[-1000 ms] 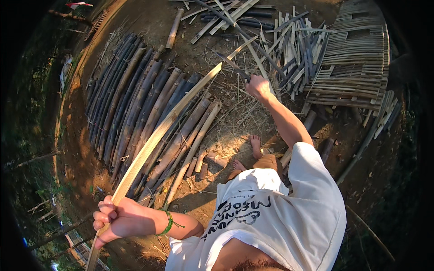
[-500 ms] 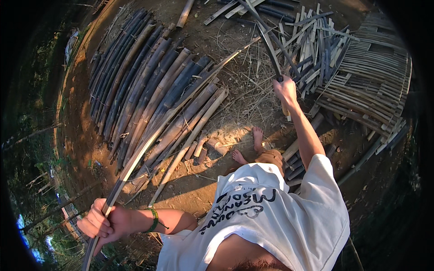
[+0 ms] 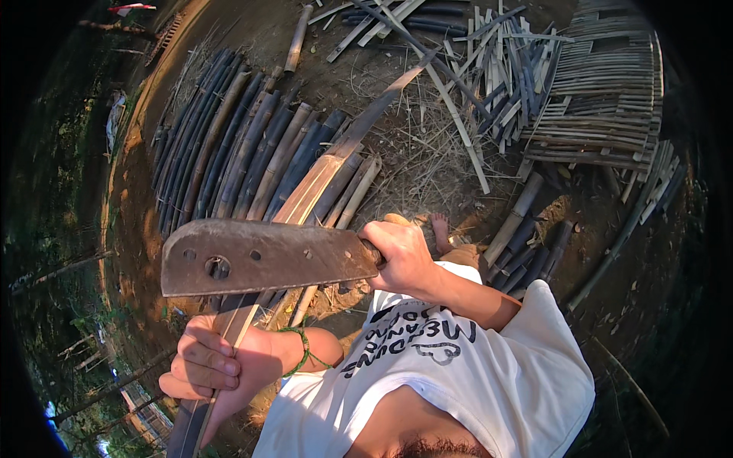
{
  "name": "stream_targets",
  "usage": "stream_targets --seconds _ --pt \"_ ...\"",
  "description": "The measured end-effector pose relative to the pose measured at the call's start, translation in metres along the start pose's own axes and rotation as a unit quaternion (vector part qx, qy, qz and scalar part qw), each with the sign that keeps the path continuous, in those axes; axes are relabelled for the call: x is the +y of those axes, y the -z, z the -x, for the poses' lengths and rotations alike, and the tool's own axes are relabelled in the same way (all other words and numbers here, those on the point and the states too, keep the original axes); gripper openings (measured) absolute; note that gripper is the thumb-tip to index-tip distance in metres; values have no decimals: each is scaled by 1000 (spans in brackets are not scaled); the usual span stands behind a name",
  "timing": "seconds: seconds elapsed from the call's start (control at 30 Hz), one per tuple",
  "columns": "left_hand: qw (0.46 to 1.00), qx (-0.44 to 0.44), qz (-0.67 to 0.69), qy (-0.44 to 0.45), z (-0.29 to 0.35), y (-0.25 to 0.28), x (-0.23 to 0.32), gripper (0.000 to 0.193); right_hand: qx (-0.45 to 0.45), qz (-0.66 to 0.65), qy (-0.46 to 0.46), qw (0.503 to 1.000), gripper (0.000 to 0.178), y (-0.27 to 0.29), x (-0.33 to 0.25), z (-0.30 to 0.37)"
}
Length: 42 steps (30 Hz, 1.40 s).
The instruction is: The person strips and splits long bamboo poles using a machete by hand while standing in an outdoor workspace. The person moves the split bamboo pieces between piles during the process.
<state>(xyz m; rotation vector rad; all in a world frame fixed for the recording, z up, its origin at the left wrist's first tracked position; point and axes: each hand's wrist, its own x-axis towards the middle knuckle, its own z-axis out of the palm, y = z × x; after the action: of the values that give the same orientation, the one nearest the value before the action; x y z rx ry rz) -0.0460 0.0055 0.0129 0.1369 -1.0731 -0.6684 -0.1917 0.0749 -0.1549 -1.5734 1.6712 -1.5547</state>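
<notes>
My right hand point(image 3: 402, 256) grips the handle of a broad rusty cleaver-like blade point(image 3: 263, 256), held level close to my face with the blade pointing left. My left hand point(image 3: 216, 367) is closed around the near end of a long split bamboo strip point(image 3: 330, 162), which runs away from me up to the right over the ground. The blade crosses just above the strip, a little beyond my left hand. A green cord sits on my left wrist. I wear a white printed shirt point(image 3: 466, 374).
A row of dark bamboo poles point(image 3: 229, 145) lies on the dirt at left. Cut bamboo slats point(image 3: 496, 69) and a woven bamboo panel point(image 3: 603, 91) lie at the upper right. Short bamboo pieces point(image 3: 527, 237) rest near my bare foot point(image 3: 440, 229).
My right hand has swung from far out over the slat pile back toward me, bringing the blade across above the strip. My left hand has stayed on the strip's near end.
</notes>
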Motion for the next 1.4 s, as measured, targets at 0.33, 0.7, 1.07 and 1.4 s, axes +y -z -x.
stream_targets --seconds 0.33,0.7,1.07,1.4 --pt "991 -19 113 64 -2 18 3 77 47 74 -30 996 25 -29 32 8" --pt "997 56 -50 -16 -20 35 -13 71 14 63 -87 994 31 -23 114 -22" --pt "995 16 -43 91 -53 60 -17 78 -59 228 -475 848 43 7 456 -101" --pt "985 62 -34 159 -37 119 -4 74 146 -398 -542 726 41 -42 411 -138"
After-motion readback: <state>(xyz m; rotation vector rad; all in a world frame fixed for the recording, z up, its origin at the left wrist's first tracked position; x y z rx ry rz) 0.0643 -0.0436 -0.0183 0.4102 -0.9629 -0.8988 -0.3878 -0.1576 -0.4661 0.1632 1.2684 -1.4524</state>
